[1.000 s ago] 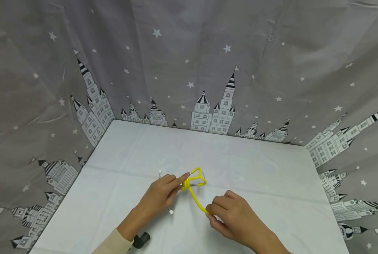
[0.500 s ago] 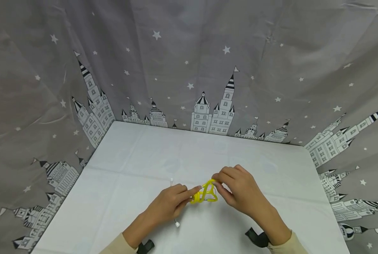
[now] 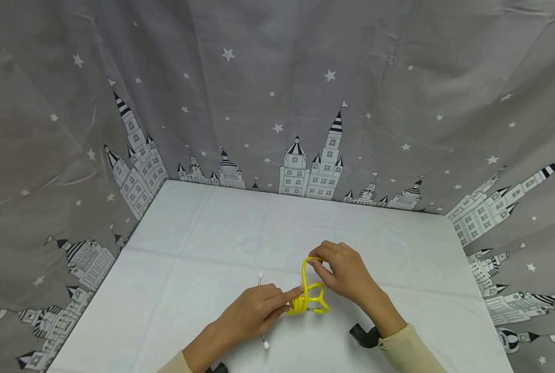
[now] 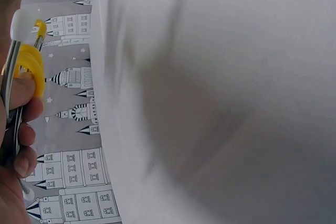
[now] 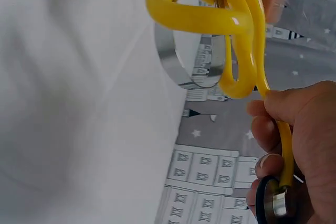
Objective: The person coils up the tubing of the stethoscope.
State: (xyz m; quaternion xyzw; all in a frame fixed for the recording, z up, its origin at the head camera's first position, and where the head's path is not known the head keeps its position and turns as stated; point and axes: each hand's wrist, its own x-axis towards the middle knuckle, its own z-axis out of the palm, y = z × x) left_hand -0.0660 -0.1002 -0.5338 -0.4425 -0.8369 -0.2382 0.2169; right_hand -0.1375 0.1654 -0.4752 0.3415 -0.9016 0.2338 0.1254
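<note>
A stethoscope with yellow tubing (image 3: 304, 274) hangs between both hands over the table. My left hand (image 3: 246, 313) grips its metal ear tubes, and the index finger lies along the wound tubing (image 3: 297, 305). White ear tips (image 3: 260, 275) stick out on either side of that hand; one ear tip (image 4: 22, 24) is close up in the left wrist view. My right hand (image 3: 344, 272) pinches the free length of tubing, with the black-rimmed metal chest piece (image 5: 281, 203) below the fingers. A silver spring band (image 5: 170, 59) curves beside the yellow fork.
A white cloth (image 3: 212, 223) covers the table. Behind and at both sides hangs a grey curtain (image 3: 258, 52) printed with castles and stars. Black wrist mounts (image 3: 365, 335) show near the beige sleeves (image 3: 410, 349).
My right hand has gone up from below the stethoscope to above its fork, carrying the tubing over it. More turns show on the bundle. My left hand has shifted right and nearer.
</note>
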